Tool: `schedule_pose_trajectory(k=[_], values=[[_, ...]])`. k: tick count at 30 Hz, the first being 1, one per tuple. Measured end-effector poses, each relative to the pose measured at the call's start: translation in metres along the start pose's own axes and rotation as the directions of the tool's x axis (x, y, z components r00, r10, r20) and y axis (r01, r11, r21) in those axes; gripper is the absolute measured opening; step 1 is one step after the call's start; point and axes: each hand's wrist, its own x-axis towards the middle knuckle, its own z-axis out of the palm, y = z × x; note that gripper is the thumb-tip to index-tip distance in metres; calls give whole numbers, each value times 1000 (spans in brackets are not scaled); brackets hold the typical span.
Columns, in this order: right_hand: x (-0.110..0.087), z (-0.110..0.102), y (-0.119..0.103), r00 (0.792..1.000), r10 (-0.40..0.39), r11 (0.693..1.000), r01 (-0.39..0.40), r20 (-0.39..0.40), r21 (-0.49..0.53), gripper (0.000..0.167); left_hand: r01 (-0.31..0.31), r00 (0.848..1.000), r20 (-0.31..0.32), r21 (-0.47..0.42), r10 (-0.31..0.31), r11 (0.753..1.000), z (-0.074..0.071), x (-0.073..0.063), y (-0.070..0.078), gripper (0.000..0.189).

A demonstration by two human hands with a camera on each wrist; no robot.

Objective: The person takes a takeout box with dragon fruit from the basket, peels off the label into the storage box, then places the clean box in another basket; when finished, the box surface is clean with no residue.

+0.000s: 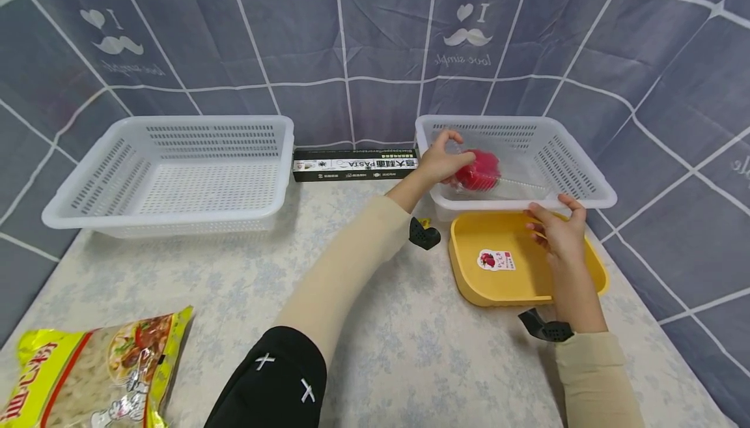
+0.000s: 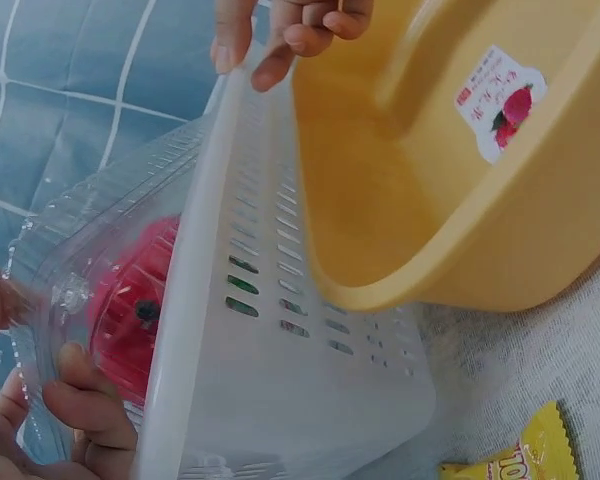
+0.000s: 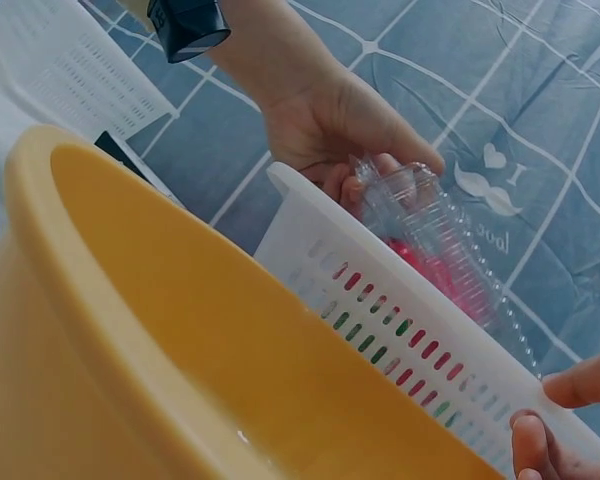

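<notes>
My left hand (image 1: 442,162) grips the edge of a clear plastic box (image 2: 65,225), thumb on one side and fingers on the other. Inside the box is something bright red (image 1: 480,171) with a small dark spot. The box leans within the right-hand white basket (image 1: 577,167), partly above its rim in the wrist views. At that basket's front rim is my right hand (image 1: 565,236), its thumb and fingers pinching the edge from either side. Below this hand stands a yellow basin (image 1: 527,285) with a fruit sticker (image 1: 496,260), right up against the basket.
Another white basket (image 1: 199,187) stands at the back left. Between the baskets lies a dark pasta box (image 1: 354,165). A yellow noodle bag (image 1: 99,372) is at the front left. A small yellow packet (image 2: 525,455) lies by the right basket. A grey-blue curtain (image 1: 375,37) hangs behind.
</notes>
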Motion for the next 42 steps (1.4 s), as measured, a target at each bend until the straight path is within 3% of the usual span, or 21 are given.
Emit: schedule_pose_trajectory(k=[11,21,30,42], values=[[0,-1,0,1000,-1,1000,1,9,-4,64,13,999,44,132,-19,991,2,2,2,38],[0,-2,1,1000,-7,1000,7,30,4,64,-18,996,91,175,2,984,-2,-3,2,48],[0,-2,1,1000,-9,1000,9,24,7,64,-23,997,73,93,16,995,1,-2,-1,61],[-1,-2,1,1000,-5,1000,5,21,3,62,3,997,82,71,-9,997,0,-1,1,71]])
